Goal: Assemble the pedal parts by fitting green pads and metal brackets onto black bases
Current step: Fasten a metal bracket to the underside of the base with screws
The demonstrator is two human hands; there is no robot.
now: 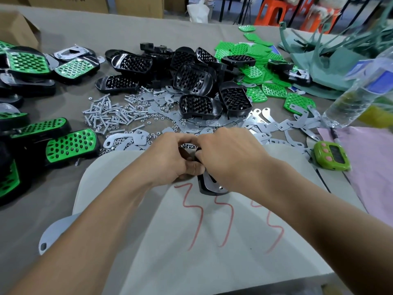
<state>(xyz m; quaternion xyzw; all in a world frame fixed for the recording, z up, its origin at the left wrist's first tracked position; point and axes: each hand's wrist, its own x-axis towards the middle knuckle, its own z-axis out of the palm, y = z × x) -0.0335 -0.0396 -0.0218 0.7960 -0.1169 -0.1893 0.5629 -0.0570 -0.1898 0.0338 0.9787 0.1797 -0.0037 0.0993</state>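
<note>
Gripping the black plastic pedal base (pixel 200 185) with its curved grey metal bracket (pixel 209 184), left hand (pixel 170 156) and right hand (pixel 225 154) curl their fingers around it, near centre. It is probably light and stiff; better hold the edges.

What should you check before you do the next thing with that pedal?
1. Left hand and right hand both grip the black base: ok.
2. Metal bracket lies on that base: ok.
3. Bracket fastened down: cannot tell, the hands hide most of it.
4. Screws piled on the table beyond the hands: ok.
5. Spare green pads on the table, far right: ok.
</note>
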